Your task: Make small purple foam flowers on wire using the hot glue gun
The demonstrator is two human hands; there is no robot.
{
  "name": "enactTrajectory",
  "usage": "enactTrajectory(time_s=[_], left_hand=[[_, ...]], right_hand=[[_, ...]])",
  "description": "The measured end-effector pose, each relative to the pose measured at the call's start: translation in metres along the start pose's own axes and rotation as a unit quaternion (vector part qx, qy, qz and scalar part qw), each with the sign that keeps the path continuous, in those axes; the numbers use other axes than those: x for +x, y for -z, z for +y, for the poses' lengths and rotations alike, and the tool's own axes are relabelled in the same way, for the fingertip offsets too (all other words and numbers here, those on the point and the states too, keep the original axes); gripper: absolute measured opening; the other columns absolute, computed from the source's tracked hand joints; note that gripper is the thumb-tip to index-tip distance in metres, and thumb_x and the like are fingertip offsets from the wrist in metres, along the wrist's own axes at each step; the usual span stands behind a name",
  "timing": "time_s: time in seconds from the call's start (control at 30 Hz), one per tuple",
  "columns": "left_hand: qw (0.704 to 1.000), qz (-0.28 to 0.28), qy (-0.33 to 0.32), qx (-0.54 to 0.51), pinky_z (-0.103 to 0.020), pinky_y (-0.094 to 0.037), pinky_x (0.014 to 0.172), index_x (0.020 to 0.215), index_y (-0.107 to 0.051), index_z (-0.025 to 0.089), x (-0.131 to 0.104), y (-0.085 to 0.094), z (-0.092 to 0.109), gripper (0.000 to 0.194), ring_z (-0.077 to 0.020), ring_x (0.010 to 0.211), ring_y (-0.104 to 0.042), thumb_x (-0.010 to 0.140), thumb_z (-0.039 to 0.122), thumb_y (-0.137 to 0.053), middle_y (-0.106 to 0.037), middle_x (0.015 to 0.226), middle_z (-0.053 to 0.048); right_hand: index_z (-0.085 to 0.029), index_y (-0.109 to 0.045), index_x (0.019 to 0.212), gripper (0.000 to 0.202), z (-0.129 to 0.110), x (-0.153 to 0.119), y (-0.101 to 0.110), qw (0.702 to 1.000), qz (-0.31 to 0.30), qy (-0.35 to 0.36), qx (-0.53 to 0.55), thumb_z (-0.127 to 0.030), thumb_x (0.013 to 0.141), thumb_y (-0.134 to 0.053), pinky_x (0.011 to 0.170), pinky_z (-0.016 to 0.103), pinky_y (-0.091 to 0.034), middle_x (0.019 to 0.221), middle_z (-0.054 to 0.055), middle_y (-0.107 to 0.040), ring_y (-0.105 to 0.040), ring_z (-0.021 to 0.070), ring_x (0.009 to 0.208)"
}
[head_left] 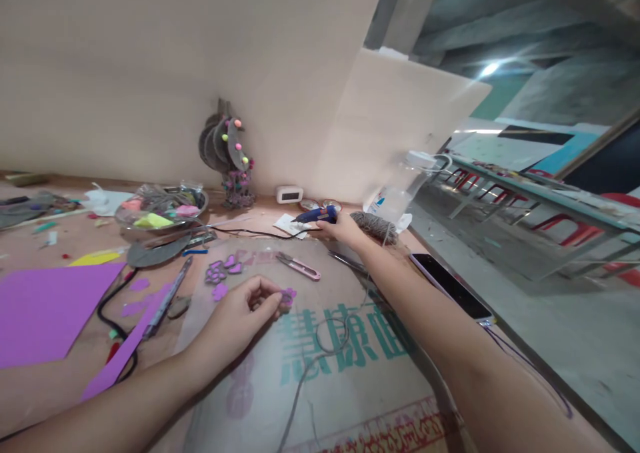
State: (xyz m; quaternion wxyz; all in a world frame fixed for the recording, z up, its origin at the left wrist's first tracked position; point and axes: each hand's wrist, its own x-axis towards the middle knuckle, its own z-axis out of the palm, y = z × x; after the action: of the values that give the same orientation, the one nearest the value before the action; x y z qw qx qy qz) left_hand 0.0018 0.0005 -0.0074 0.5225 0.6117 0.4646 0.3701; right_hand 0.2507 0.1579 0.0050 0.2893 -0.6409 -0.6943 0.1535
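Observation:
My left hand (257,301) pinches a small purple flower (289,297) over the printed plastic sheet (260,379). Stretched out to the back of the table, my right hand (337,229) is closed on a dark blue glue gun (320,214), whose nozzle points left over a white paper piece (291,225). Left of the flower lie grey-edged purple petals (220,270) and another purple flower cutout (219,293). Pink thread snips (299,266) rest between my hands. A strand of grey yarn (300,379) curls over the sheet, and a grey yarn roll (375,226) lies beside my right wrist.
A metal bowl (163,223) of colourful scraps stands back left, near a grey ornament with pompoms (225,146). Purple foam sheet (50,313) and a pen (170,296) lie left. A phone (450,286) and a plastic bottle (397,189) sit along the right edge; a black cord (260,233) crosses the back.

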Motion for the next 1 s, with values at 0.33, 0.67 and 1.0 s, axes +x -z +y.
enactTrajectory(time_s=[0.33, 0.67, 1.0], left_hand=[[0.999, 0.012, 0.005, -0.030, -0.026, -0.046, 0.063, 0.079, -0.057, 0.017, 0.000, 0.000, -0.004, 0.016, -0.0158, 0.067, -0.063, 0.078, 0.033, -0.058, -0.067, 0.070, -0.002], [0.999, 0.023, -0.029, 0.008, -0.024, -0.046, 0.059, 0.079, -0.056, 0.017, -0.001, 0.002, -0.001, 0.011, -0.0134, 0.063, -0.060, 0.079, 0.028, -0.055, -0.064, 0.069, 0.000], [0.999, 0.016, -0.027, 0.010, -0.024, -0.046, 0.061, 0.077, -0.057, 0.017, -0.003, 0.002, 0.003, 0.011, -0.0142, 0.065, -0.061, 0.079, 0.028, -0.056, -0.065, 0.070, -0.001]], right_hand=[[-0.010, -0.046, 0.120, 0.051, 0.004, -0.053, 0.029, 0.996, 0.070, 0.035, -0.035, -0.039, 0.079, -0.058, 0.090, 0.041, -0.040, 0.115, 0.017, -0.055, -0.052, 0.0266, 0.105], [-0.021, -0.057, 0.115, 0.033, -0.097, -0.210, 0.029, 0.875, -0.316, 0.367, -0.021, -0.038, 0.087, -0.050, 0.086, 0.034, -0.039, 0.105, 0.009, -0.056, -0.050, 0.0199, 0.097], [-0.018, -0.052, 0.085, 0.009, -0.084, -0.204, 0.018, 0.922, -0.198, 0.324, 0.075, -0.020, 0.090, -0.044, 0.077, 0.030, -0.044, 0.085, 0.005, -0.061, -0.055, 0.0146, 0.081]])
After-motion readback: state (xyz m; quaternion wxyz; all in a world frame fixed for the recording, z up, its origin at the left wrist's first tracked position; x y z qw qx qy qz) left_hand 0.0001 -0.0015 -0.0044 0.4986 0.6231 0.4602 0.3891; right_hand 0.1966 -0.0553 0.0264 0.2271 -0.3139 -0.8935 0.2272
